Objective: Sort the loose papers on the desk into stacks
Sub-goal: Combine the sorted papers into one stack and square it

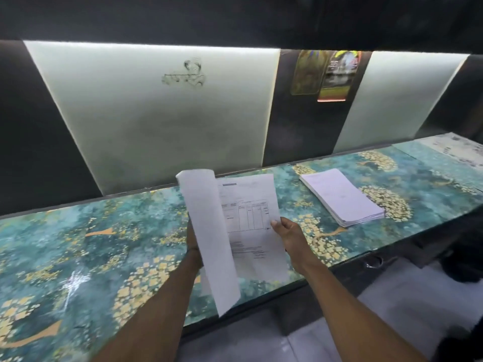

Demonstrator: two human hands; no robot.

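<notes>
Printed paper (247, 205) hangs above the surface (104, 244), its right edge pinched by the right hand (290, 239), thumb on top. Blank curled paper (209, 231) covers the left hand (193, 246), whose fingers are hidden, so I cannot tell its grip. A stack (342, 197) lies further right. The print is too blurred to read.

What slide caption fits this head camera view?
Left hand holds a curled page beside the printed form in the right hand, above a teal patterned desk with one paper stack at right.
</notes>
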